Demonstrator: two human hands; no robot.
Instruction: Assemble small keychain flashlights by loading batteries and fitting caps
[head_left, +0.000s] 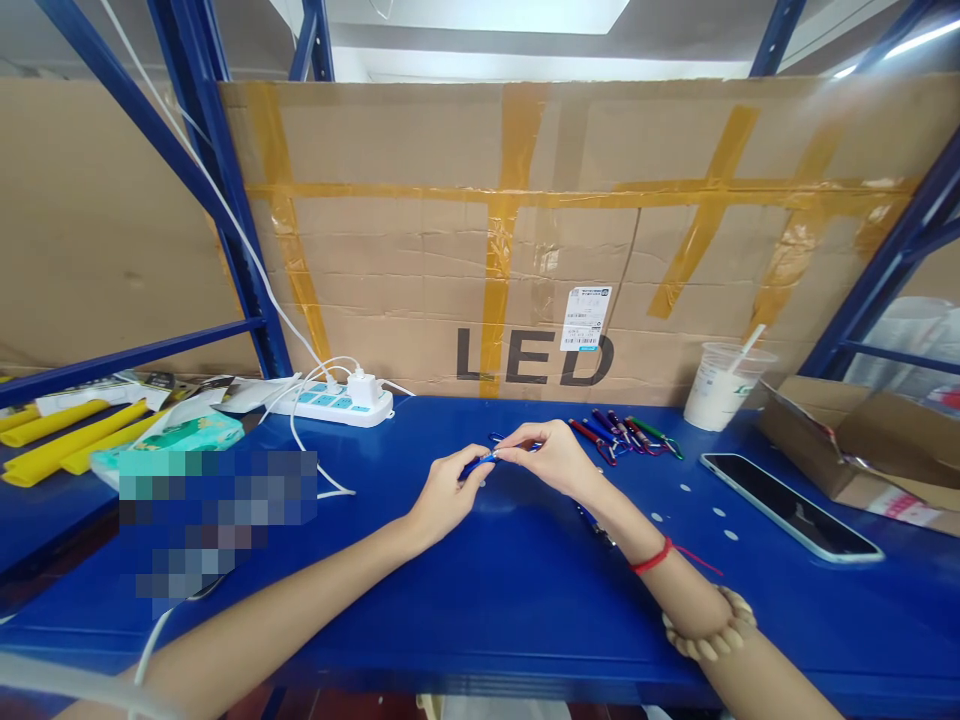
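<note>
A small blue pen-shaped tool (pixel 475 466) is held just above the middle of the desk (pixel 480 590), between both hands. Its body is gripped by the left hand (pixel 448 493), while its shiny end is pinched between thumb and fingertips of the right hand (pixel 551 458); whether a separate small part is pinched there cannot be told. The step in hand is judged to be close finger work at that end, and for the next move a steady left grip and a fine right pinch seem to be called for. More coloured pens (pixel 626 435) are gathered beyond the right hand, and another dark one (pixel 596 525) is partly hidden by the right forearm.
</note>
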